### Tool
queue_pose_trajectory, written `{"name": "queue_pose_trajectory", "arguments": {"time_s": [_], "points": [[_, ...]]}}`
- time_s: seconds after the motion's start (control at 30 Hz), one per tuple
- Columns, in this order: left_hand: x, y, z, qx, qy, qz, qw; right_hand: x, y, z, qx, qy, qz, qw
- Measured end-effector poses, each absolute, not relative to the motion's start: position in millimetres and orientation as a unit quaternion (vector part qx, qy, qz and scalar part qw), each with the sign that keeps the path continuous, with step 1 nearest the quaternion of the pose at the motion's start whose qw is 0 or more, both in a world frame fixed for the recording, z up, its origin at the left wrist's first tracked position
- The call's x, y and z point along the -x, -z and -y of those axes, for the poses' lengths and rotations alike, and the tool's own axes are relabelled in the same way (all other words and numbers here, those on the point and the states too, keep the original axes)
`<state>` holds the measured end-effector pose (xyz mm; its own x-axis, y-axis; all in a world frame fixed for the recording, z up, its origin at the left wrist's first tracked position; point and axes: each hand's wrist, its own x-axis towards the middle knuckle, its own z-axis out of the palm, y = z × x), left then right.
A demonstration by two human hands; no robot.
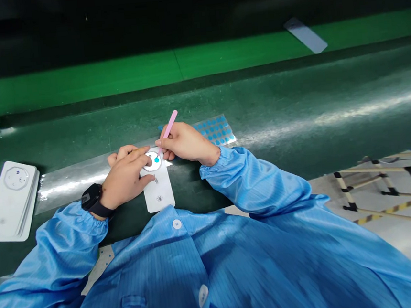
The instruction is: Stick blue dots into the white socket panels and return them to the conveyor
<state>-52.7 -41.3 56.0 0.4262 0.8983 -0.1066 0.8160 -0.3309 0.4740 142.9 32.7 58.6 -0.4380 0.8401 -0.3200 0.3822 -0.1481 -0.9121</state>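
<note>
My left hand presses on and grips a narrow white card, with its fingers around a round transparent ring on the card. A small blue dot sits inside the ring. My right hand is shut on a slim pink plastic tool, whose tip reaches down near the ring. Under and behind my right hand lies a sheet of blue round stickers, partly hidden by that hand. A black watch is on my left wrist.
A stack of white cards lies at the left on the dark green bench. A strip of clear film lies under my left hand. Green belting runs behind, with white cards on it. A striped metal frame stands on the floor at right.
</note>
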Motion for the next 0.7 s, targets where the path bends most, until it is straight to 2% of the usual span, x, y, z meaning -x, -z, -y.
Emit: {"name": "queue_pose_trajectory", "arguments": {"time_s": [0.7], "points": [[51.8,-56.2,42.0,-0.822,-0.080,-0.519,0.218,-143.3,-54.9,-32.3,0.491,-0.541,0.657,0.184]]}}
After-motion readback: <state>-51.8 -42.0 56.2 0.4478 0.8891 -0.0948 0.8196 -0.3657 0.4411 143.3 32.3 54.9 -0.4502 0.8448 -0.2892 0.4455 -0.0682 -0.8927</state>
